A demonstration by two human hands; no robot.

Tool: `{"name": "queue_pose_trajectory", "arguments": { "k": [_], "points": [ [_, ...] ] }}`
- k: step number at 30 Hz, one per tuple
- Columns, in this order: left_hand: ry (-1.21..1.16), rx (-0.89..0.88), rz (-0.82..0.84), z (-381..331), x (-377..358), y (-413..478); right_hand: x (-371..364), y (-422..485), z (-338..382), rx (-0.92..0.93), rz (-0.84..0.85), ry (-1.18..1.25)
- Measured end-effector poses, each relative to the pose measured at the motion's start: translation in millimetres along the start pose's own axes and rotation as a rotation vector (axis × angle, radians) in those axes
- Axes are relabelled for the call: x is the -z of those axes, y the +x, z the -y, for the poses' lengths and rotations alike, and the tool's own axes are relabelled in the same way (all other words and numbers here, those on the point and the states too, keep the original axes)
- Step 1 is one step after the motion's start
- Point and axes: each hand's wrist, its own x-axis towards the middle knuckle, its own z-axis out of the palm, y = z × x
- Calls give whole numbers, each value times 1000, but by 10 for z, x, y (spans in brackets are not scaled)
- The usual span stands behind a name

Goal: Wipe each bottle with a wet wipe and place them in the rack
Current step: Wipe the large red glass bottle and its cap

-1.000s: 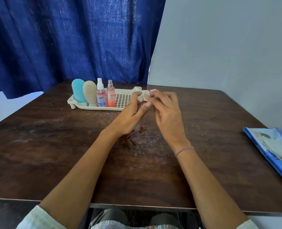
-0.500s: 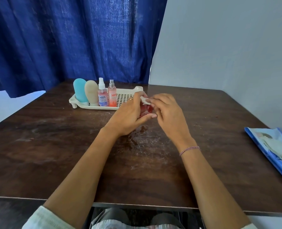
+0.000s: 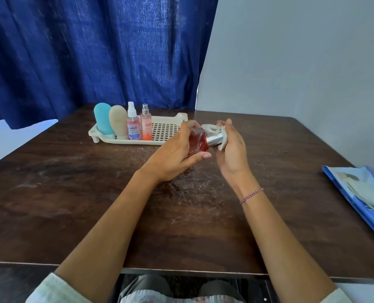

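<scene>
Half a second ago the two hands were pressed close together and the bottle was mostly hidden. Now they have come apart a little, and the small red glass bottle (image 3: 198, 145) shows, tipped on its side above the dark brown wooden tabletop (image 3: 94, 193).

The left hand (image 3: 175, 155) grips the red body. The right hand (image 3: 233, 149) holds the white wet wipe (image 3: 213, 128) bent round the bottle's silver cap (image 3: 214, 139).

So the wiping seems to have reached the cap end, and I think this bottle is nearly clean. It is not in the rack yet.

The cream plastic rack (image 3: 181, 116) sits just behind the hands. Four bottles stand in its left part: a blue tube bottle (image 3: 103, 119), a beige tube bottle (image 3: 118, 121), a clear spray bottle (image 3: 133, 126) and a pink spray bottle (image 3: 146, 126). Its right part has room.

A blue pack of wipes (image 3: 361, 193) lies at the right edge of the tabletop.
</scene>
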Motion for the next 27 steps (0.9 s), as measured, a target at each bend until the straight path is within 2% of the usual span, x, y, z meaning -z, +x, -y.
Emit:
{"name": "queue_pose_trajectory", "arguments": {
  "k": [4,7,10,13,17,21,27],
  "points": [
    [-264,52,-58,-3,-3,18,-6,-19,15,15,89,164],
    [-466,107,-129,-13,1,7,-38,-15,-45,63,147,59],
    [-553,162,-160,-38,-43,18,-59,-25,-89,145,39,-151],
    [-659,209,-144,-52,-107,40,-58,-59,-69,202,-90,-144],
    [-703,218,-107,-86,-160,48,-59,-66,-65,323,-215,-181],
    [-681,189,-32,-77,-242,37,-37,-28,-43,557,-256,-444],
    [-642,158,24,-105,-297,43,-16,-21,-28,410,-155,-456]
  ]
}}
